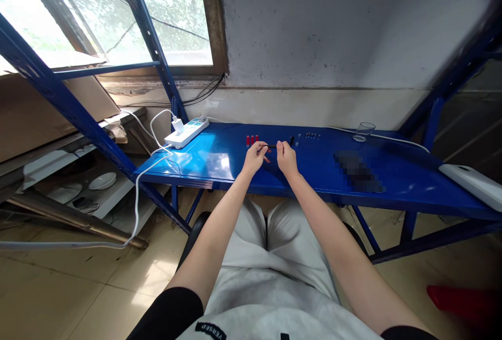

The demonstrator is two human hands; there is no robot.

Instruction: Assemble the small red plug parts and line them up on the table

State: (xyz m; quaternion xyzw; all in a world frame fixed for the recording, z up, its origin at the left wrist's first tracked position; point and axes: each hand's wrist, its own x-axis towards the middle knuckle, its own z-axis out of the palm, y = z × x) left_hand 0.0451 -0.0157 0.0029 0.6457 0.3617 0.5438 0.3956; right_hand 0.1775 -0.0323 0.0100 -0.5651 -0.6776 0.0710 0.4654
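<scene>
And here, at the centre of the frame, a thin dark rod is being held level over the blue surface. One end is pinched in the fingers of the left hand, the other is gripped by the right hand, so the rod is stretched between the two. Work looks to be under way on this one piece; whether anything has been joined or finished cannot be told. Unheld, just beyond the left hand, three red pieces are lined up; right of centre, a black piece and tiny parts are left lying.
</scene>
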